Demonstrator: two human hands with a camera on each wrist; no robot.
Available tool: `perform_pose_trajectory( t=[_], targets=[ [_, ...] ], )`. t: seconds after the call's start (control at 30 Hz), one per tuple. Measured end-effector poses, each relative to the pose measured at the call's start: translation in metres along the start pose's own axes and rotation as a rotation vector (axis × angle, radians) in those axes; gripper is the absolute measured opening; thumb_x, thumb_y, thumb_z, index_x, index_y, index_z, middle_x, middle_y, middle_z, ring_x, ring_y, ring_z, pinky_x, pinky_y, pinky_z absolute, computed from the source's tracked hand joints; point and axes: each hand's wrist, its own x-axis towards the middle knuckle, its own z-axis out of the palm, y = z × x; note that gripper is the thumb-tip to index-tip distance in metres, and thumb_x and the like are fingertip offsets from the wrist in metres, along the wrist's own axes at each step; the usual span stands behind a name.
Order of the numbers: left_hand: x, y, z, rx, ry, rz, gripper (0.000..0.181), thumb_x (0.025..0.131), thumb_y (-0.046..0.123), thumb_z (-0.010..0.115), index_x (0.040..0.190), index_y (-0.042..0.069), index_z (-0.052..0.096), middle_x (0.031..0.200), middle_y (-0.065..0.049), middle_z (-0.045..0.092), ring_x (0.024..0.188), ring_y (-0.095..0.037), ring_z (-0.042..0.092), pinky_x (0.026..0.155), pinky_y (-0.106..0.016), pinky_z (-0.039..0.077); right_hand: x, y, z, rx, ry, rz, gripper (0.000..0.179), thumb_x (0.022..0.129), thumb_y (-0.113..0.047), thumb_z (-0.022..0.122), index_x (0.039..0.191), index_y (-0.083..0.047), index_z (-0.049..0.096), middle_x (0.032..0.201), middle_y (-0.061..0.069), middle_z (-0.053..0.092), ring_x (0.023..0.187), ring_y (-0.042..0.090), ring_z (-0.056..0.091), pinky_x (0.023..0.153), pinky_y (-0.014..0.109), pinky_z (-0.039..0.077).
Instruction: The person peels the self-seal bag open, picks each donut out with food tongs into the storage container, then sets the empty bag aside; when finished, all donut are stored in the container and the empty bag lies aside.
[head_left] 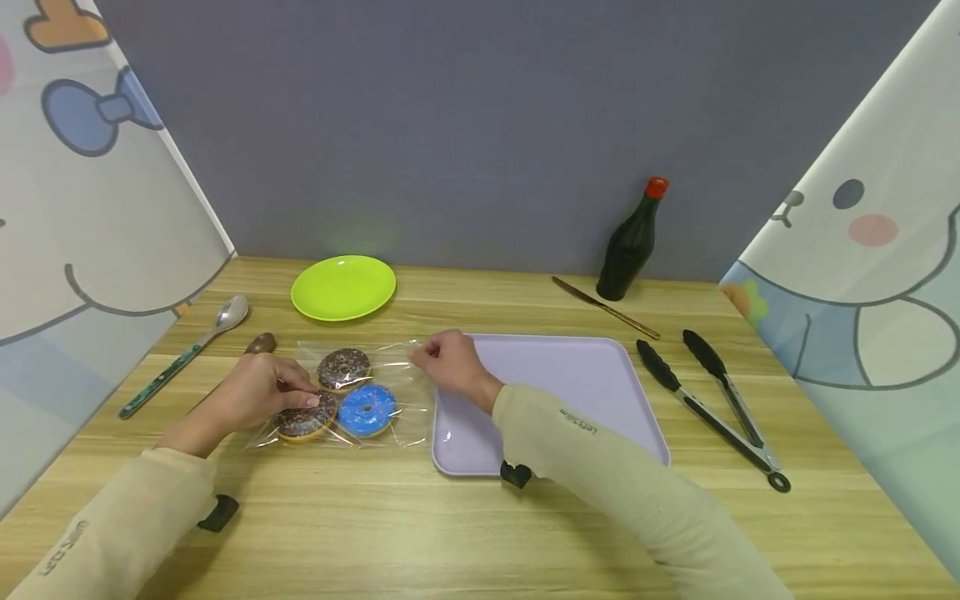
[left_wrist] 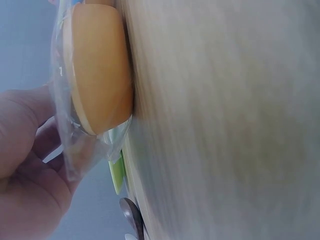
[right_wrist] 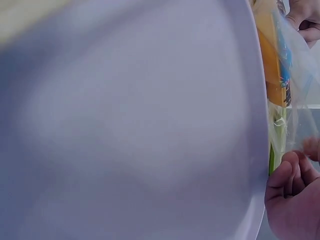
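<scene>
A clear plastic bag [head_left: 412, 400] lies on the table with three donuts inside. Two donuts have dark brown icing with sprinkles, one at the top [head_left: 344, 367] and one at the lower left [head_left: 306, 423]; the third is a blue donut [head_left: 367, 410]. My left hand [head_left: 258, 390] pinches the bag's left end, its thumb over the lower-left donut. At the bag's upper right corner, my right hand [head_left: 452, 362] pinches the plastic between thumb and fingers. In the left wrist view, the tan side of a donut [left_wrist: 100, 67] shows through the film beside the left hand [left_wrist: 35, 150].
A lilac tray [head_left: 555, 358] lies right of the bag, under the right forearm. Behind stand a green plate [head_left: 343, 288] and a dark bottle [head_left: 630, 246]. A knife [head_left: 607, 309] and tongs [head_left: 723, 412] lie right; a spoon [head_left: 180, 358] and a brown utensil [head_left: 261, 343] lie left.
</scene>
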Motion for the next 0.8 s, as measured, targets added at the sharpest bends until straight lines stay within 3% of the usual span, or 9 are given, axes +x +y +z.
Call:
perform_pose_trajectory(
  t=[0.57, 0.8],
  targets=[
    [-0.001, 0.001, -0.002, -0.012, 0.006, 0.013, 0.011, 0.068, 0.011, 0.084, 0.071, 0.018, 0.076, 0.075, 0.011, 0.067, 0.073, -0.012, 0.063, 0.065, -0.035, 0.052, -0.001, 0.009, -0.008, -0.021, 0.050, 0.022, 0.016, 0.088, -0.012, 0.065, 0.075, -0.003, 0.068, 0.067, 0.000, 0.060, 0.062, 0.011, 0.051, 0.056, 0.022, 0.043],
    [-0.001, 0.000, -0.001, -0.010, 0.016, 0.029, 0.012, 0.068, 0.011, 0.084, 0.070, 0.020, 0.076, 0.075, 0.012, 0.067, 0.072, -0.010, 0.062, 0.065, -0.033, 0.052, -0.002, 0.013, -0.011, -0.014, 0.065, 0.069, 0.015, 0.087, -0.012, 0.064, 0.075, -0.004, 0.069, 0.069, -0.001, 0.061, 0.064, 0.010, 0.051, 0.057, 0.023, 0.043]
  ],
)
